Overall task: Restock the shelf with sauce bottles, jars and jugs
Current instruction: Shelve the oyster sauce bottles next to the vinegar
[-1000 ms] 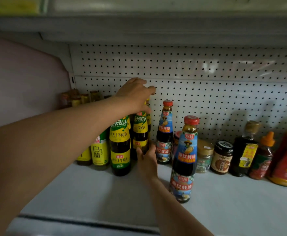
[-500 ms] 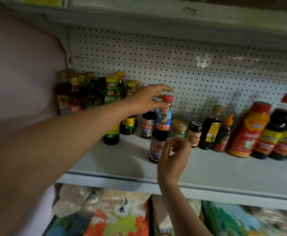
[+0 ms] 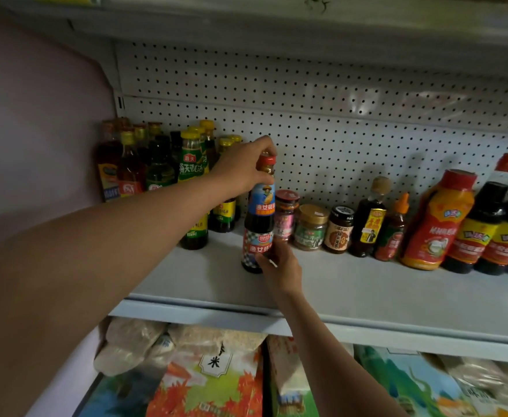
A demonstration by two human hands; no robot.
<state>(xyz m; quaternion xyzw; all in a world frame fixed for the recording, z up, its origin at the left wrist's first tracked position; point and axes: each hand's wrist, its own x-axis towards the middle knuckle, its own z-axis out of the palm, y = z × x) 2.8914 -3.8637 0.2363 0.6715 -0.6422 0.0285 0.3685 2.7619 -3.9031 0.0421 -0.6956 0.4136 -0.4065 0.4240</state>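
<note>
Now left hand (image 3: 243, 170) grip clamps the oyster sauce bottle (image 3: 258, 224) neck, right hand (image 3: 280, 266) grip pinches its base on the shelf (image 3: 367, 290). Jar (image 3: 286, 215) just right of grip: careless slide likely knocks it.

Both arms are bare — no sleeve shows on either forearm. The left hand (image 3: 243, 170) and right hand (image 3: 283, 266) wear no gloves — no rings or watch show either.
</note>
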